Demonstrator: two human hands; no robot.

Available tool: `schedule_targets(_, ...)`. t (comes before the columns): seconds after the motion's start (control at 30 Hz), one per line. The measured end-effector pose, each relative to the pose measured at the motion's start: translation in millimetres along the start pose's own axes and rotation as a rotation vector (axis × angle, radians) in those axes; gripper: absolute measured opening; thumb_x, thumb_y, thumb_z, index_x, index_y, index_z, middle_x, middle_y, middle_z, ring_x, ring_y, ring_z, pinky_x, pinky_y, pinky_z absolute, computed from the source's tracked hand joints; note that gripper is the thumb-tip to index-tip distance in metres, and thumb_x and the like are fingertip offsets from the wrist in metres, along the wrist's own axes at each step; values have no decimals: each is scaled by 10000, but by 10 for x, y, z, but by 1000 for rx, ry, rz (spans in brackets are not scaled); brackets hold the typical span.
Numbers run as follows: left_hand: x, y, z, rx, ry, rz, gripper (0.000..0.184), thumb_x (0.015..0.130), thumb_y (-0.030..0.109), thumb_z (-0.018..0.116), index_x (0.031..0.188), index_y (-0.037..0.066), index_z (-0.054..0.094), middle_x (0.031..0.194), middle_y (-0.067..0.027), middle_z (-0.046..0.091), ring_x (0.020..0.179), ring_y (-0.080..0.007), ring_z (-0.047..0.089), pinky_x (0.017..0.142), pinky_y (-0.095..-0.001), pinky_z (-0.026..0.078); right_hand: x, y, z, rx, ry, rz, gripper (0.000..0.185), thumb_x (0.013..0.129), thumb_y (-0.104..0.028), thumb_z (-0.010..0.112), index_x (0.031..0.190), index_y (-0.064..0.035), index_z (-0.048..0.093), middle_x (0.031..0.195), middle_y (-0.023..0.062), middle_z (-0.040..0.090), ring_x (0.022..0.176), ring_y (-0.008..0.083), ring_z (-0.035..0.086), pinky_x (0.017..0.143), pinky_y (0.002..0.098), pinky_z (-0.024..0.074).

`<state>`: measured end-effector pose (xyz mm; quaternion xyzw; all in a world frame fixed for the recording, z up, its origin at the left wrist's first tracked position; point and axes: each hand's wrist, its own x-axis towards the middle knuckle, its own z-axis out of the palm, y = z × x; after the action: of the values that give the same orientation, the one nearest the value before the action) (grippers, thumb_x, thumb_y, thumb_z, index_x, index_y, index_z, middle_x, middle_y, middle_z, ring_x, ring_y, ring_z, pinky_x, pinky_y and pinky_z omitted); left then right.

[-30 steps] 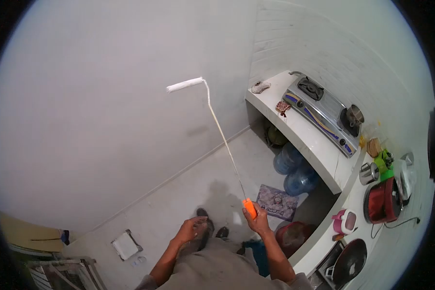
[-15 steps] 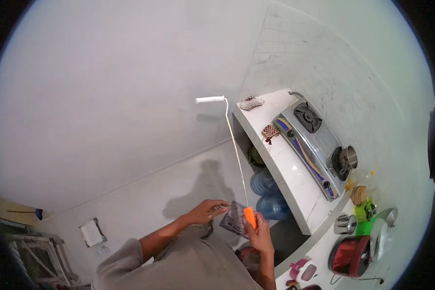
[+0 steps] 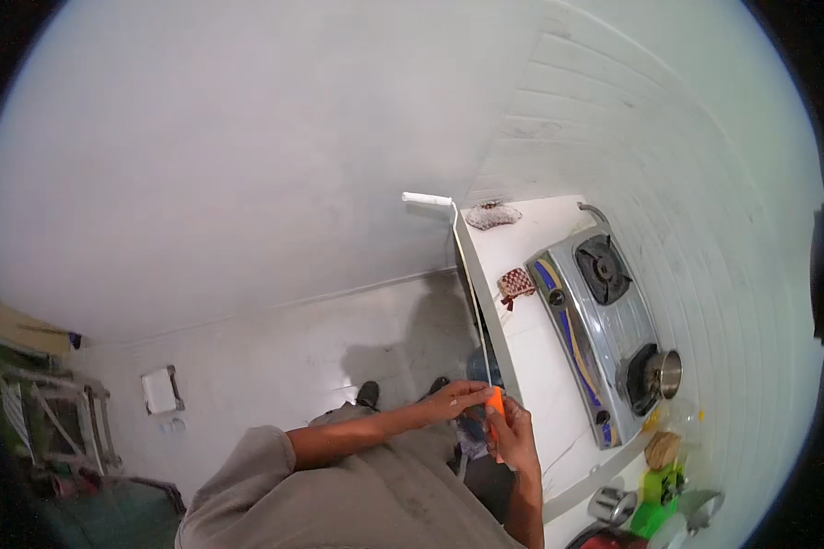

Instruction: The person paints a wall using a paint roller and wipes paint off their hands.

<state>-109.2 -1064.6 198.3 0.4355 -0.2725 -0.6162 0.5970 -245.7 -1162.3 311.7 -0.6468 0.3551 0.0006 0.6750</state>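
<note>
A paint roller with a slim white sleeve [image 3: 428, 199], a long thin rod and an orange handle [image 3: 497, 412] stretches from my hands toward the wall [image 3: 247, 165]. My right hand [image 3: 515, 437] is wrapped round the orange handle. At the handle's top end, where the rod enters it, the fingers of my left hand [image 3: 458, 399] are closed in a pinch. The roller sleeve appears in front of the wall, near the counter's far corner; whether it touches the wall I cannot tell. Below my hands, a greyish patterned thing is mostly hidden.
Along the right runs a white counter [image 3: 545, 366] bearing a two-burner gas stove [image 3: 595, 320], a metal pot [image 3: 664, 373], a checked cloth [image 3: 515, 283] and a patterned rag [image 3: 493, 215]. A white tray [image 3: 161, 391] lies on the floor at left, near a wooden frame [image 3: 64, 416].
My left hand has moved right onto the top of the roller's handle. The view has shifted, and the dark patterned flat thing between my hands no longer shows clearly.
</note>
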Motion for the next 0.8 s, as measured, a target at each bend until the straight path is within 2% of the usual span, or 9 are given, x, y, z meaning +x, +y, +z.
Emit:
schedule_targets(0.1,320,80,207,-14,93,87,498,1058,418,477,1358,37,589,1252,-52,645,1168,-152,580,987,-304,462,218,63,-402,-8,-50,14,201,1004,-162,555,1095,17,566,685,12,552,443,67,479,371,222,378)
schedule_targets(0.13,427,43,274,-19,126,89,500,1058,422,476,1354,36,592,1248,-54,650,1156,-151,588,987,-304,462,332,153,-549,-63,-80,-135,228,1003,-171,548,1112,29,565,700,23,567,457,75,496,379,229,399)
schedule_targets(0.23,765,111,466,-99,151,113,500,1057,427,476,1335,31,602,1216,-60,666,1121,-150,608,991,-306,458,413,-102,-943,84,-146,-29,250,1003,-180,536,1136,30,557,731,42,589,469,86,508,382,237,412)
schedule_targets(0.27,882,153,510,-137,148,126,499,1057,427,477,1328,28,605,1201,-62,672,1109,-150,614,993,-307,457,467,-166,-1041,102,-159,-56,256,1001,-181,536,1146,30,549,745,50,596,468,90,509,383,239,413)
schedule_targets(0.33,1087,141,538,-70,194,85,489,1056,421,484,1300,17,614,1174,-66,676,1084,-148,619,982,-308,460,544,-259,-1201,138,-186,-97,271,996,-181,535,1166,30,535,775,67,612,468,99,511,383,243,416)
schedule_targets(0.4,1216,180,567,-73,245,103,483,1055,417,488,1270,5,622,1144,-64,678,1055,-142,619,965,-304,463,597,-465,-1335,180,-232,-15,284,987,-177,547,1182,29,523,788,75,613,461,101,505,373,244,406)
schedule_targets(0.47,1253,405,683,-143,293,194,480,1056,415,491,1238,-7,628,1109,-57,677,1022,-132,614,943,-296,467,695,-561,-1444,214,-271,37,297,980,-180,559,1189,27,515,793,80,612,454,101,500,362,245,395)
schedule_targets(0.67,1358,673,660,-233,324,259,490,1056,421,486,1194,-28,624,1044,-39,675,969,-114,609,900,-290,487,880,-864,-1495,208,-299,87,287,976,-202,572,1153,20,535,775,71,604,439,87,487,336,244,366)
schedule_targets(0.8,1398,881,537,-254,254,281,474,1055,413,488,1162,-26,632,1006,-26,670,926,-105,617,861,-285,503,997,-1140,-1464,154,-280,129,275,977,-209,573,1136,15,558,769,60,601,441,80,493,336,237,364)
